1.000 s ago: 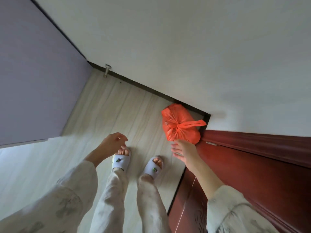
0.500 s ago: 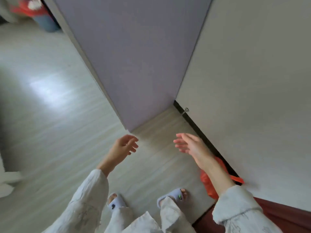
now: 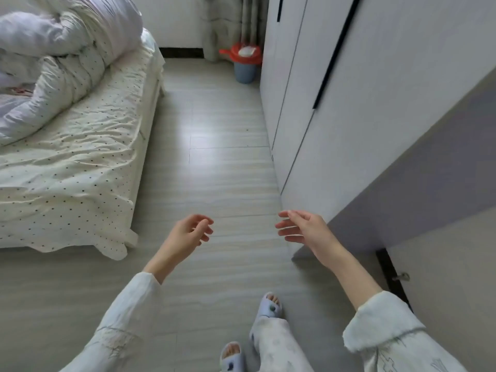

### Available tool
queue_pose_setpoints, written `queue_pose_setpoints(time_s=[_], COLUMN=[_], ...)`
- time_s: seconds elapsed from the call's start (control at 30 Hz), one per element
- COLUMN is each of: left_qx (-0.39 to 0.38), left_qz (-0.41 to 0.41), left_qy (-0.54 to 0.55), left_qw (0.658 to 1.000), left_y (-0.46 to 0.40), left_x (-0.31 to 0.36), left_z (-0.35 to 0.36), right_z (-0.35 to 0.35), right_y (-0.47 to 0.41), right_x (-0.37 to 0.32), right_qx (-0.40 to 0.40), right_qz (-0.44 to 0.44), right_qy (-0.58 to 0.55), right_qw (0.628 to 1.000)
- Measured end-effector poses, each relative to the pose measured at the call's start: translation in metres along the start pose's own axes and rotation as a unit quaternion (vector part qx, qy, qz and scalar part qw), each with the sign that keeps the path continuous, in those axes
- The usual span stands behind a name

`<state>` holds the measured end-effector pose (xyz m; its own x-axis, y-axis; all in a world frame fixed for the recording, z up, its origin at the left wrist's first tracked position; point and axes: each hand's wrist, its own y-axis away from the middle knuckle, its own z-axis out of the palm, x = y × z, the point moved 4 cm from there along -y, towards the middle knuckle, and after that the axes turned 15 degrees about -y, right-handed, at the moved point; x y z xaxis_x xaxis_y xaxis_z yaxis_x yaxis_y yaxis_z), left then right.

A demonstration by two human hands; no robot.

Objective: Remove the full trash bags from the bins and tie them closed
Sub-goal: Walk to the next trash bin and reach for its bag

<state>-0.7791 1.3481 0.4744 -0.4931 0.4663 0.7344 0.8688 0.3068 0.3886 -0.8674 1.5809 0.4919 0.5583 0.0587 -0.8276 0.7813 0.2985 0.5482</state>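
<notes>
A blue bin (image 3: pixel 244 71) stands on the floor at the far end of the room, beside the wardrobe. A red trash bag (image 3: pixel 233 53) lines its rim, with white rubbish on top. My left hand (image 3: pixel 188 233) and my right hand (image 3: pixel 303 229) hang in front of me over the floor, both with relaxed fingers and holding nothing. Both hands are far from the bin. The tied orange bag from earlier is out of view.
A bed (image 3: pixel 67 162) with a dotted sheet and a rumpled white duvet fills the left side. A white wardrobe (image 3: pixel 322 103) lines the right. A pale wood floor aisle (image 3: pixel 220 162) runs between them to the bin. A door stopper (image 3: pixel 401 277) sits low on the right.
My right hand let go of the tied orange bag by the red door. The view swung left from the corner into the bedroom, bringing the bed and far bin into sight.
</notes>
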Motion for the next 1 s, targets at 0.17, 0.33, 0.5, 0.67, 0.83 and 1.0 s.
queue_pose_setpoints(time_s=[0.17, 0.33, 0.5, 0.67, 0.83, 1.0], left_qx=[0.019, 0.071, 0.085, 0.087, 0.089, 0.108], left_qz=[-0.016, 0.000, 0.002, 0.002, 0.005, 0.009], left_qy=[0.000, 0.023, 0.042, 0.042, 0.051, 0.058], left_qw=[1.000, 0.997, 0.995, 0.995, 0.995, 0.992], left_y=[-0.077, -0.194, -0.295, -0.392, -0.517, -0.655], left_x=[-0.006, 0.029, 0.072, 0.096, 0.108, 0.121], left_z=[-0.052, -0.120, -0.176, -0.225, -0.281, -0.360], right_z=[0.061, 0.100, 0.137, 0.173, 0.214, 0.278], right_y=[-0.087, -0.201, -0.303, -0.391, -0.508, -0.632], right_x=[-0.050, -0.122, -0.214, -0.288, -0.356, -0.433], right_qx=[-0.044, -0.065, -0.081, -0.104, -0.109, -0.107], right_qz=[-0.013, -0.026, -0.036, -0.049, -0.058, -0.078], right_qy=[0.028, 0.028, 0.024, 0.031, 0.050, 0.058], right_qw=[0.999, 0.997, 0.996, 0.993, 0.991, 0.989])
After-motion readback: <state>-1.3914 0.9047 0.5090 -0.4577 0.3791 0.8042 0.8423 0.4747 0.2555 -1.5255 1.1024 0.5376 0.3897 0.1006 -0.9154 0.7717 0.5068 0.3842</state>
